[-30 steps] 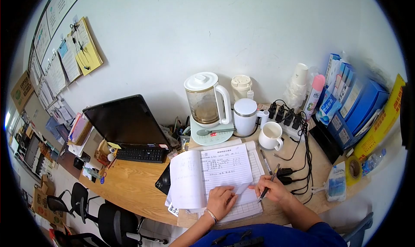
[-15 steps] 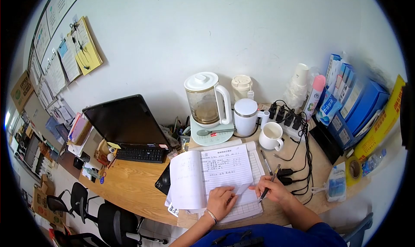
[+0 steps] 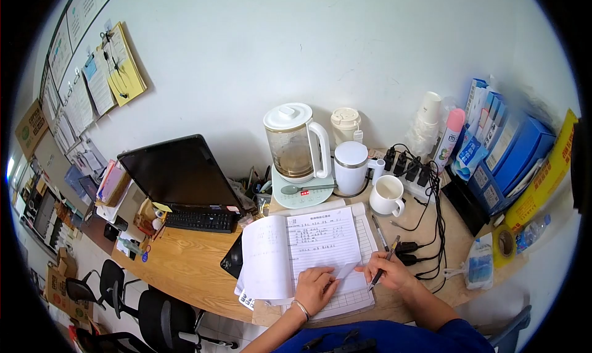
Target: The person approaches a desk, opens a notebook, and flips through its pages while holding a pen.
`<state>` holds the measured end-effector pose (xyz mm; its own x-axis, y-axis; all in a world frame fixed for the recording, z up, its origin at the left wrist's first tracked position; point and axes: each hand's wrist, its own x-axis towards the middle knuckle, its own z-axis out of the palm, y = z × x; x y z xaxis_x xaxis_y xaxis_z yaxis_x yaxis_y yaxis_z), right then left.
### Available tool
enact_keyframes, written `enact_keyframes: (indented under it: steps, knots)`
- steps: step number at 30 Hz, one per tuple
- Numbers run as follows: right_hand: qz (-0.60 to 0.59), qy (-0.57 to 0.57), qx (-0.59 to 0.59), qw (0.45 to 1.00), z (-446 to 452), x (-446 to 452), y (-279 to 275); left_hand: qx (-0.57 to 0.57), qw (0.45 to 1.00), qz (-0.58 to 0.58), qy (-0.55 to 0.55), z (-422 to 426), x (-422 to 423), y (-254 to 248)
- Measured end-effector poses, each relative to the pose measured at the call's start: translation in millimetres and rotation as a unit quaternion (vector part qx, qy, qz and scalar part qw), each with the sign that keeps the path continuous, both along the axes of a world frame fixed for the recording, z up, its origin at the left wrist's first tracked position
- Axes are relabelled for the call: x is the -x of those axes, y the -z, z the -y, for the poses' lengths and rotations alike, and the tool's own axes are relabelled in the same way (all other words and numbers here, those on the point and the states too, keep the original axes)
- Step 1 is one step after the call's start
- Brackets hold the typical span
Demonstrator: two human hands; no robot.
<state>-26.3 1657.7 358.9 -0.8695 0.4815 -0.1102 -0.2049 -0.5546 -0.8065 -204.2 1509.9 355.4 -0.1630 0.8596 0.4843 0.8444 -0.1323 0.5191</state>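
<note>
An open notebook (image 3: pixel 324 242) lies in front of me, its right page ruled and partly filled with handwriting. My left hand (image 3: pixel 316 289) rests on the lower part of that page, fingers laid down on the paper, with a bracelet at the wrist. Between both hands a light, folded-looking piece of paper (image 3: pixel 346 270) stands out; whether it is a page corner or a loose slip I cannot tell. My right hand (image 3: pixel 394 273) grips a black pen (image 3: pixel 383 265), its tip low beside the page edge. Gridded sheets (image 3: pixel 364 299) stick out beneath the notebook.
A second pen (image 3: pixel 377 223) lies right of the notebook. Behind stand a white mug (image 3: pixel 387 194), a lidded white cup (image 3: pixel 350 168) and a glass kettle (image 3: pixel 291 149). Black cables (image 3: pixel 439 229) run along the right. A monitor (image 3: pixel 182 174) and keyboard (image 3: pixel 200 221) are left.
</note>
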Motion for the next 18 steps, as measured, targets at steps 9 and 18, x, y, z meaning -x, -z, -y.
enact_keyframes:
  steps: [9, 18]
  knots:
    - [-0.001, 0.000, 0.004, 1.000, -0.4, -0.1, 1.3, 0.003, 1.000, 0.005, 0.004, 0.5, 0.8, 0.8]
    - [-0.003, -0.002, -0.002, 1.000, -0.7, 0.1, 1.0, 0.004, 1.000, 0.011, 0.005, 0.9, 0.3, 0.5]
